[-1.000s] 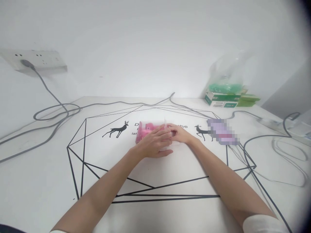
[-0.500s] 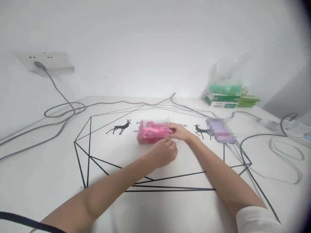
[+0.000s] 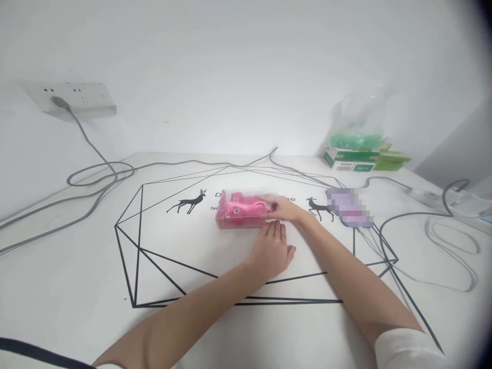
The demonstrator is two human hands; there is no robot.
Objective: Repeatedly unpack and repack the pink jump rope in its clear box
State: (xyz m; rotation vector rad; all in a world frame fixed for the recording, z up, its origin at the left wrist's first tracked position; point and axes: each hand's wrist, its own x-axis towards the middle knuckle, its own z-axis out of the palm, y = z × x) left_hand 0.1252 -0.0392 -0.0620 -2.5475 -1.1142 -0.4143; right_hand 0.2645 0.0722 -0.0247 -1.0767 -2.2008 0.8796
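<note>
A clear plastic box (image 3: 246, 221) with a pink back lies on the table. Inside are pink pieces (image 3: 237, 211) with a round eye-like dot and what looks like a pale pink cord; I cannot make out their kind. My right hand (image 3: 283, 209) grips the box's right end, its fingers bent round that edge and partly hiding it. Just in front of the box's near right corner, my left hand (image 3: 271, 251) rests palm down with its fingers stretched out and its thumb apart. It holds nothing, and its fingertips come close to the box's lower edge.
A blurred-out purple phone-like object (image 3: 349, 207) lies right of my hands. Green and white boxes (image 3: 351, 158) under a clear bag (image 3: 359, 123) stand by the wall. Grey cables (image 3: 192, 162) run along the back and sides. A wall socket (image 3: 90, 97) is at left.
My left hand came off the top of the box, drew nearer to me and to the right, and its curled fingers straightened. My right hand stayed at the box's right end.
</note>
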